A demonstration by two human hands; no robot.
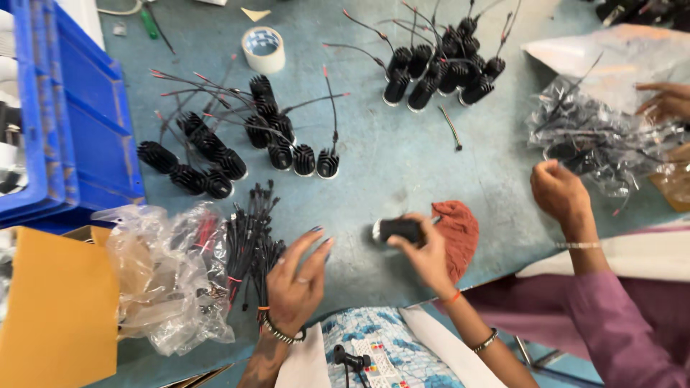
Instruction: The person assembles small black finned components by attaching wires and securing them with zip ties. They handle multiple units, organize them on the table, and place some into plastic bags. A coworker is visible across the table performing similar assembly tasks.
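Grasped between thumb and fingers of our right hand (pixel 424 251), the small black ribbed cylindrical part (pixel 399 230) sits low over the blue-grey tabletop (pixel 402 158), just beside a rust-coloured cloth (pixel 456 233). Our left hand (pixel 298 276) is released, fingers spread, hovering next to a bundle of short black cables with connectors (pixel 251 241). Two clusters of like black ribbed parts with thin red-tipped leads lie farther off: one at centre-left (pixel 237 144), one at the top (pixel 438 65). A roll of pale tape (pixel 263 49) lies between them, a blue plastic crate (pixel 72 122) at left. Another person's fist (pixel 560 190) rests near a crinkled clear bag (pixel 596 136). We judge that a firm side grip, clear of any lead, suits this step, with the free hand steadying the cables.
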